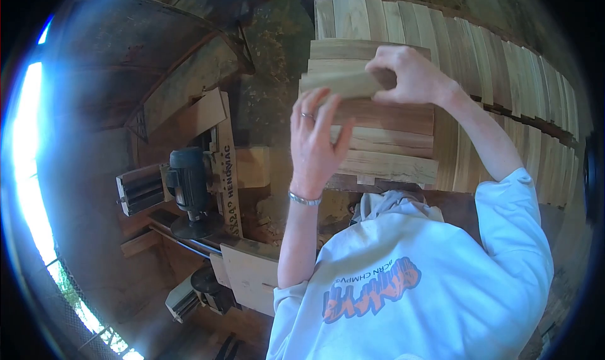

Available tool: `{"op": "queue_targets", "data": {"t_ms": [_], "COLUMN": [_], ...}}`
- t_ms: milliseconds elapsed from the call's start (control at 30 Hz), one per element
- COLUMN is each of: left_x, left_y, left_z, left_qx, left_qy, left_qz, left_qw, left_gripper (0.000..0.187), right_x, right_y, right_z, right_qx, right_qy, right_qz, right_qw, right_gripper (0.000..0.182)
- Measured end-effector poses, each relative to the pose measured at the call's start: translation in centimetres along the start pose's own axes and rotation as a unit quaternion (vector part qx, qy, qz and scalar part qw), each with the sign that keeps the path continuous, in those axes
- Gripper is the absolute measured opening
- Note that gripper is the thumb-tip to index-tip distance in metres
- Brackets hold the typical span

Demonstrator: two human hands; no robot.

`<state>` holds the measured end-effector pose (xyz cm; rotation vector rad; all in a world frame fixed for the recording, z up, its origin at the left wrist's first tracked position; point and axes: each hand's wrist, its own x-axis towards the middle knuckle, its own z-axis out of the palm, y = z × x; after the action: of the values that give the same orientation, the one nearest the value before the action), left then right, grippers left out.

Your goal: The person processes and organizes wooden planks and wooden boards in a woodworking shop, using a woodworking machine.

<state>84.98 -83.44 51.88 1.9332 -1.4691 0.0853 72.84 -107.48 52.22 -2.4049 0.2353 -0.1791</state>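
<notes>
A short wooden board (353, 85), slightly blurred, is tilted over a stack of boards. My right hand (409, 76) is wrapped round its right end, with the thumb below and the fingers above. At the board's left end, my left hand (318, 136), with a ring and a metal watch, has its fingers apart; whether the fingertips touch the board is unclear. Under both hands, several flat boards (387, 164) lie crosswise in a stack. Their lower edges are near my shirt.
Long rows of upright-looking boards (441, 38) extend to the right behind the stack. On the left stands a machine with a blue motor (189, 178) and a lettered beam (228, 171). Below it are a pale panel (249, 275) and a second motor (211, 287).
</notes>
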Motion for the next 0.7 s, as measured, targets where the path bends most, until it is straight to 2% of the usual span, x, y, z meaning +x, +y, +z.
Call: {"op": "queue_targets", "data": {"t_ms": [33, 100, 133, 233, 367, 567, 633, 700], "left_x": [-0.5, -1.3, -1.6, -3.1, -3.7, -3.8, -3.9, -3.9], "left_y": [0.7, 3.4, 4.4, 4.6, 4.1, 4.0, 4.1, 4.4], "left_z": [-0.1, -0.7, -0.8, 0.0, 0.4, 0.5, 0.4, 0.7], "left_qx": [-0.048, -0.059, -0.064, -0.029, -0.011, -0.018, -0.022, -0.043], "left_qy": [-0.029, -0.121, -0.166, -0.215, -0.224, -0.223, -0.215, -0.203], "left_qz": [0.006, 0.015, 0.020, 0.023, 0.023, 0.030, 0.023, 0.029], "left_qw": [0.998, 0.991, 0.984, 0.976, 0.974, 0.974, 0.976, 0.978], "left_gripper": [0.058, 0.067, 0.071, 0.084, 0.089, 0.087, 0.085, 0.081], "right_x": [0.3, 1.2, 1.1, 0.8, 0.2, 1.1, 1.2, 1.0], "right_y": [0.8, 3.1, 3.8, 3.9, 3.2, 3.7, 4.2, 3.1], "right_z": [0.0, 0.0, -0.2, -0.7, -0.5, -0.3, -0.6, -1.4], "right_qx": [-0.034, -0.101, -0.082, -0.044, -0.040, -0.087, -0.078, -0.018], "right_qy": [0.024, 0.075, 0.071, 0.029, -0.005, 0.071, 0.060, -0.024], "right_qz": [0.000, 0.000, -0.007, -0.026, -0.019, -0.016, -0.026, 0.005], "right_qw": [0.999, 0.992, 0.994, 0.998, 0.999, 0.994, 0.995, 1.000], "right_gripper": [0.049, 0.049, 0.051, 0.059, 0.056, 0.050, 0.048, 0.044]}}
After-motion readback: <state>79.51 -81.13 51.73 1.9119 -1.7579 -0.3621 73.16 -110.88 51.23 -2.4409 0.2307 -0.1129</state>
